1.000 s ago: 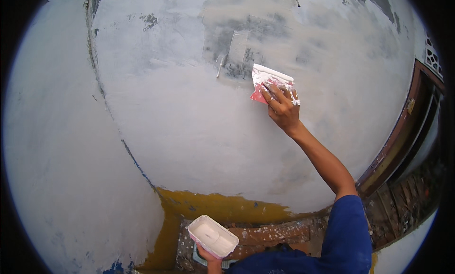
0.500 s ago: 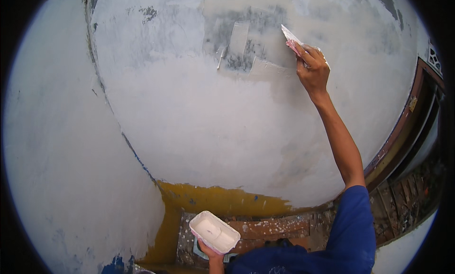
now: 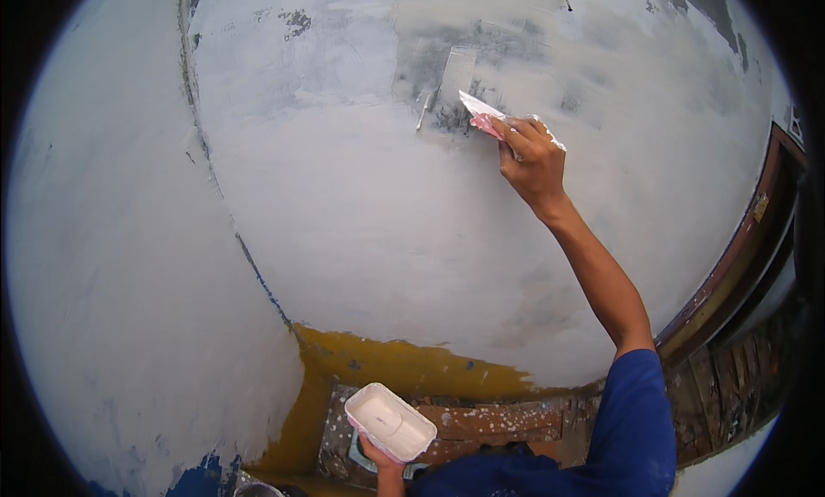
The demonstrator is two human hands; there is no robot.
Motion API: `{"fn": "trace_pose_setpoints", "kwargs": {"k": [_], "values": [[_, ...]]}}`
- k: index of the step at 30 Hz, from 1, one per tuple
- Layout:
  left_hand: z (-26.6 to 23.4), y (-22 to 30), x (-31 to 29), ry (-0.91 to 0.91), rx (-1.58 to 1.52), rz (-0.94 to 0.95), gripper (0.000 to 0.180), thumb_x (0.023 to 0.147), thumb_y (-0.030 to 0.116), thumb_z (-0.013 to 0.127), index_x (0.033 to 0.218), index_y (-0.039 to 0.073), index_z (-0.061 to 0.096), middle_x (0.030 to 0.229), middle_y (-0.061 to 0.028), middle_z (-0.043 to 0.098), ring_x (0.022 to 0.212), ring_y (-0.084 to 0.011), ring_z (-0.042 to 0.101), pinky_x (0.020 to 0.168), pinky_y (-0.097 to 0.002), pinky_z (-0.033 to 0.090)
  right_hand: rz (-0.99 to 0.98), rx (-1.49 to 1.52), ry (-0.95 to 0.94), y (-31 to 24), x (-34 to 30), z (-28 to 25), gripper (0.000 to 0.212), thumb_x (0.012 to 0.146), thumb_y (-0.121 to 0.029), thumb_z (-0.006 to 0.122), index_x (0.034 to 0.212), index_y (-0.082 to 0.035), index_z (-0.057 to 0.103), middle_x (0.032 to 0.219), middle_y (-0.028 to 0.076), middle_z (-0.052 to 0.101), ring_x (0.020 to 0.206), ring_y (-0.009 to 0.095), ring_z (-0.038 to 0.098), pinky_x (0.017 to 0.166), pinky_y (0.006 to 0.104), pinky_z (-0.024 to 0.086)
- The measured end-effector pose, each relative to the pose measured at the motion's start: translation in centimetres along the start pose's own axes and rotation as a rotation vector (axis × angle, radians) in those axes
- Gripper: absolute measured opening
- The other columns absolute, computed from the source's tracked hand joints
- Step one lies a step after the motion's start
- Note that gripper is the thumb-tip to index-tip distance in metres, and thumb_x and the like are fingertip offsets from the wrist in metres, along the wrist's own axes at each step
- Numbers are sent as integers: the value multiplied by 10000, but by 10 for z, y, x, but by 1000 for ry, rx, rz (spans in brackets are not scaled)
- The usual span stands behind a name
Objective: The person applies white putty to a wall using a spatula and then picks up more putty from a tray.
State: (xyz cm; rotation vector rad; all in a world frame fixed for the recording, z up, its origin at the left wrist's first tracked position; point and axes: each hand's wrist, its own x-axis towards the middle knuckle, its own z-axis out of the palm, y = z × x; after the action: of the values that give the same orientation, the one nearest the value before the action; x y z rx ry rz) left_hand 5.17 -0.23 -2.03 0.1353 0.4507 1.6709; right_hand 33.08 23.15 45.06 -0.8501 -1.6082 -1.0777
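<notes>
- Pinches a pink putty spreader (image 3: pixel 486 119) between the thumb and fingers of the right hand (image 3: pixel 533 157), coated in white filler and slanted up toward the left.
- Held in front of the wall (image 3: pixel 344 222), beside the dark lower end of a grey patch (image 3: pixel 415 74) and just below a pale raised strip (image 3: pixel 458 71); cannot tell about contact with the surface.
- Compared with 0.5 s ago, brought lower and farther left along the wall, down from the upper right side of the grey patch.
- Carries a white rectangular tray (image 3: pixel 421 439) in the left hand (image 3: pixel 378 454), low and near the body, gripped at the lower left side; cannot tell the set of the fingers underneath.
- Kept in almost the same place as 0.5 s ago, tilted enough to show pale filler inside.
- Wears a blue sleeve (image 3: pixel 632 411) on the right arm, bent slightly at the elbow.
- Farther out, shows a yellow-brown band (image 3: pixel 395 364) along the wall's foot, spattered boards (image 3: pixel 507 420) behind the tray, and a brown door frame (image 3: pixel 730 243) at right.
</notes>
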Motion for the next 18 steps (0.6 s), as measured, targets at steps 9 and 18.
{"fn": "trace_pose_setpoints", "kwargs": {"k": [9,18], "values": [[-4,-2,3,7,-59,10,668,963,571,336,1468,134,366,1430,-126,469,1244,-386,516,1016,-589,441,-75,-235,64,30,48,10,376,733,-44,656,1086,-164,711,987,-16,685,885,209,654,639,333,566],[13,6,7,23,-34,4,652,967,556,357,1455,125,397,1426,-121,485,1253,-363,515,1050,-534,423,-102,86,-51,-40,-19,36,362,709,-1,674,1037,-149,709,921,-22,674,850,195,652,586,303,543]]}}
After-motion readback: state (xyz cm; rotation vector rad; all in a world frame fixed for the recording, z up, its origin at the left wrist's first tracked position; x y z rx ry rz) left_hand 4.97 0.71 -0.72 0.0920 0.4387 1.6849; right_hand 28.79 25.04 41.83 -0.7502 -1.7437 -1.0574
